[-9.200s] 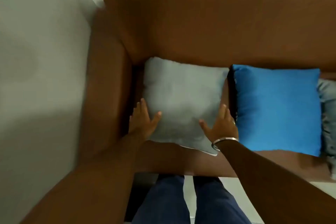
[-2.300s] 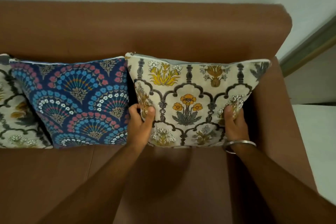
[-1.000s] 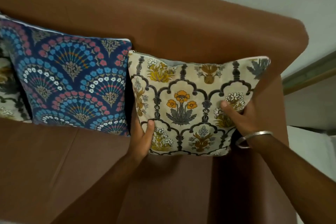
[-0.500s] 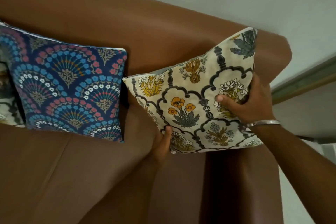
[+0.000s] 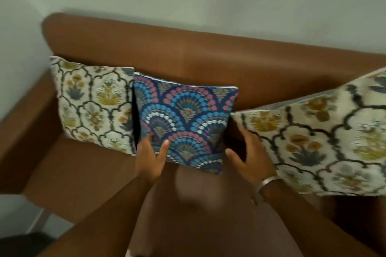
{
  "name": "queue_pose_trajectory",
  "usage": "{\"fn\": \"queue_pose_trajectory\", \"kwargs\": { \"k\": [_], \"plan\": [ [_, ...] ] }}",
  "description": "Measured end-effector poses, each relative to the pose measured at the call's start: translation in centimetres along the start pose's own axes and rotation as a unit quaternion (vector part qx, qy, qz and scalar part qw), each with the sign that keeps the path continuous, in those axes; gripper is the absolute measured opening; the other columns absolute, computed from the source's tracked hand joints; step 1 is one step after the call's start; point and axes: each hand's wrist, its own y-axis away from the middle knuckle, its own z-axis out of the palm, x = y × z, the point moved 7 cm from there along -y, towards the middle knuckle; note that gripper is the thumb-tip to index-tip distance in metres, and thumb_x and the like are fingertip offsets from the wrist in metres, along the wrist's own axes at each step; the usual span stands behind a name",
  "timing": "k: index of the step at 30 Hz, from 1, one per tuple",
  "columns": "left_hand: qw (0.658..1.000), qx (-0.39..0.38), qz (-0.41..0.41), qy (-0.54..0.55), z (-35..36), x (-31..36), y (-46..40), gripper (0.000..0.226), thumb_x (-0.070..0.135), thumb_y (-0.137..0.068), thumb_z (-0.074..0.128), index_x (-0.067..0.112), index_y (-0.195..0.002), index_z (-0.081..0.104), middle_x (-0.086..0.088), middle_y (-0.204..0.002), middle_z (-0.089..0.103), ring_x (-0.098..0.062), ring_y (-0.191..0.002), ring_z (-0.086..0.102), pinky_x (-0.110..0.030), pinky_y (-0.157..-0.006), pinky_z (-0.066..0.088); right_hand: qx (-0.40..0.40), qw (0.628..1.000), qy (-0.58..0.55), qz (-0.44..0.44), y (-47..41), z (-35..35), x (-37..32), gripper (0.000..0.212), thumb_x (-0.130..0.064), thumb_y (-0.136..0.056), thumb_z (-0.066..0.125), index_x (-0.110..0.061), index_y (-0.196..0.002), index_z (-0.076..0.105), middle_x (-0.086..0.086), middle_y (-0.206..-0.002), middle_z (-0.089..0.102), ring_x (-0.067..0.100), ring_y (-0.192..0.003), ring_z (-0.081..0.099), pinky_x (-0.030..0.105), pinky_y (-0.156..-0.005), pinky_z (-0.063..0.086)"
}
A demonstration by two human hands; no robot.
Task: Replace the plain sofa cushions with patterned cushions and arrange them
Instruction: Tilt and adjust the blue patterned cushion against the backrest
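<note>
Midway along the sofa [image 5: 188, 58] seat, the blue cushion [image 5: 188, 119] stands on its lower edge, near-square, face outward, with its top edge against the backrest and dipping to the right. On its lower left corner the left hand [image 5: 148, 160] lies flat, fingers and thumb spread. At its lower right edge the right hand [image 5: 250, 158], wearing a bangle [image 5: 268, 180], reaches into shadow; I cannot tell whether it grips. The left cream cushion [image 5: 94, 104] touches the blue one by the sofa's left arm. The right cream cushion [image 5: 313, 142] lies tilted, crowding the right hand.

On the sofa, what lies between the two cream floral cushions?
The head view shows the blue fan-patterned cushion between them, leaning against the sofa back, with the left hand and right hand at its lower corners.
</note>
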Motion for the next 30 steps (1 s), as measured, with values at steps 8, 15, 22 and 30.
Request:
{"fn": "queue_pose_trajectory", "kwargs": {
  "k": [8, 15, 22, 30],
  "plan": [
    [0.981, -0.163, -0.016, 0.1, -3.2, -8.7, -12.9, 0.1, 0.08, -0.081, 0.045, 0.019, -0.158, 0.026, -0.008, -0.155, 0.046, -0.032, -0.138, 0.048, -0.051, -0.112, 0.043, 0.164, 0.918, -0.269, 0.243, -8.3, 10.8, 0.3, 0.116, -0.081, -0.045, 0.074, -0.021, -0.14, 0.047, 0.0, -0.137, 0.057, 0.034, -0.13, 0.054, 0.039, -0.095, 0.045],
    [0.952, -0.206, -0.04, 0.223, -0.8, -9.8, -12.6, 0.104, 0.095, -0.069, 0.039, 0.047, -0.157, 0.012, 0.007, -0.162, 0.034, -0.019, -0.142, 0.039, -0.04, -0.117, 0.033, 0.174, 0.93, -0.237, 0.219, -8.3, 11.5, -3.0, 0.096, -0.084, -0.054, 0.071, -0.028, -0.13, 0.055, 0.004, -0.128, 0.068, 0.032, -0.115, 0.065, 0.055, -0.096, 0.054],
    [0.832, -0.249, -0.205, 0.451, 2.8, -6.4, -7.9, 0.103, 0.083, -0.067, 0.046, 0.038, -0.155, 0.021, 0.0, -0.16, 0.035, -0.032, -0.141, 0.043, -0.055, -0.102, 0.049, 0.189, 0.981, 0.016, 0.037, -10.5, 3.4, -14.0, 0.074, -0.054, -0.069, 0.083, -0.029, -0.131, 0.051, -0.007, -0.121, 0.062, 0.013, -0.106, 0.059, 0.024, -0.08, 0.048],
    [0.791, -0.199, -0.305, 0.491, 8.3, -8.0, -6.4, 0.084, 0.076, -0.085, 0.037, 0.034, -0.157, 0.025, -0.006, -0.164, 0.033, -0.037, -0.143, 0.041, -0.059, -0.101, 0.049, 0.087, 0.988, 0.128, 0.025, -13.9, 6.0, -12.7, 0.091, -0.041, -0.071, 0.084, -0.022, -0.148, 0.039, 0.014, -0.134, 0.056, 0.034, -0.126, 0.051, 0.049, -0.103, 0.044]
  ]
}}
